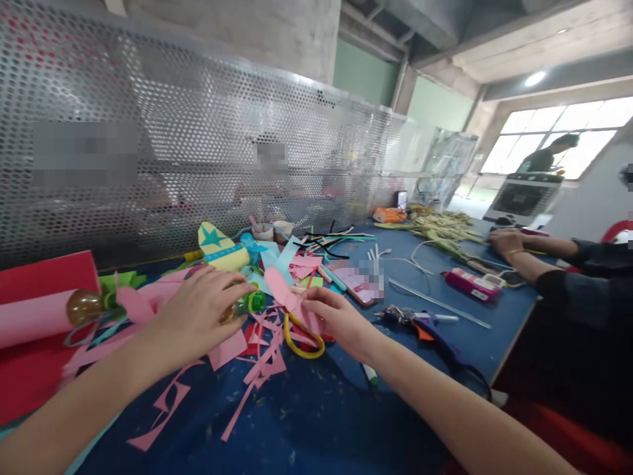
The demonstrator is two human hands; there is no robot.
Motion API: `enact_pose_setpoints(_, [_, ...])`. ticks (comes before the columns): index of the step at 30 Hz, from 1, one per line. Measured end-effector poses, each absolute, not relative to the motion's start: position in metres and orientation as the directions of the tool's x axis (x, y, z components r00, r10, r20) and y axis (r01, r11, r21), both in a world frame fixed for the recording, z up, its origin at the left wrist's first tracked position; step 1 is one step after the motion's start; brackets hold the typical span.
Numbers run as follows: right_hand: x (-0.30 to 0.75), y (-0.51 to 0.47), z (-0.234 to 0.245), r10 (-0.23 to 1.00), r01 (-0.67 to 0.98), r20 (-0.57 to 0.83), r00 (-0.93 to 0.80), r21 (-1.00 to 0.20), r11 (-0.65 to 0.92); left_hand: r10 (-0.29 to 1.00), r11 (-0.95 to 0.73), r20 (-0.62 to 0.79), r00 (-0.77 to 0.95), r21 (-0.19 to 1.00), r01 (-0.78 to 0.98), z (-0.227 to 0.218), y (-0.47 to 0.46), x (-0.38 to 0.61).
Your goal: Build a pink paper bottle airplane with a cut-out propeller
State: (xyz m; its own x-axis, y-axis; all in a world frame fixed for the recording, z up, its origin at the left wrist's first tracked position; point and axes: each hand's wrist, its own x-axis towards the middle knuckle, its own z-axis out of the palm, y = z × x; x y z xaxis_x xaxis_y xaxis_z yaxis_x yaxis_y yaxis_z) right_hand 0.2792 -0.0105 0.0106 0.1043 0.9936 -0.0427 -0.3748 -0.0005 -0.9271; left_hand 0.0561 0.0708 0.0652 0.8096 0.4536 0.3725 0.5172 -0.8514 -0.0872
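Along blue table (326,422): metal screen (198,119)
Bottle (256,302): mouth rightward, long axis sideways
Left hand (200,310): fingers curled, grip unclear
Right hand (341,320): pinching pink paper (277,287)

Site appears to be a craft workshop: a long blue worktable (326,422) carries pink paper offcuts (264,369), bundled husk-like strips (440,224) at the far end and a glue gun (420,323) to the right. Perforated metal sheeting (198,112) screens the far side beneath bare concrete beams (435,26). Far right, a boxy fan unit (519,198) stands before a broad paned window (593,119).
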Motion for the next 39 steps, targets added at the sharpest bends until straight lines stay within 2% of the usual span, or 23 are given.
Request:
enact_pose_setpoints(3, [0.276,-0.012,0.013,0.998,-0.403,-0.045,0.038,-0.915,-0.026,0.385,-0.891,0.462,0.799,-0.041,0.453,0.057,0.069,0.063])
enact_pose_setpoints(6, [0.273,-0.013,0.012,0.999,-0.416,-0.041,-0.034,-0.908,-0.051,0.376,-0.910,0.451,0.810,0.013,0.415,0.049,0.059,0.072])
enact_pose_setpoints(12, [0.271,-0.017,0.007,0.992,-0.378,0.011,-0.125,-0.925,-0.037,0.351,-0.903,0.466,0.812,-0.062,0.426,0.038,0.040,0.081])
enact_pose_setpoints(17, [0.271,-0.019,0.006,0.990,-0.339,0.070,-0.123,-0.940,0.024,0.319,-0.923,0.512,0.798,-0.022,0.383,0.036,0.035,0.078])
enact_pose_setpoints(24, [0.270,-0.021,0.007,0.989,-0.276,0.101,-0.105,-0.959,0.069,0.375,-0.901,0.470,0.799,-0.016,0.433,0.046,0.030,0.081])
enact_pose_setpoints(29, [0.265,-0.021,0.011,0.987,-0.221,0.099,-0.127,-0.973,0.069,0.337,-0.905,0.482,0.809,-0.071,0.419,0.042,0.033,0.079])
enact_pose_setpoints(33, [0.266,-0.016,0.014,0.989,-0.149,0.100,-0.110,-0.985,0.083,0.267,-0.897,0.517,0.813,-0.175,0.406,0.037,0.038,0.078])
enact_pose_setpoints(39, [0.307,-0.016,0.034,0.999,0.102,0.034,0.037,-0.994,0.030,0.148,-0.871,0.545,0.825,-0.324,0.370,0.033,0.047,0.076])
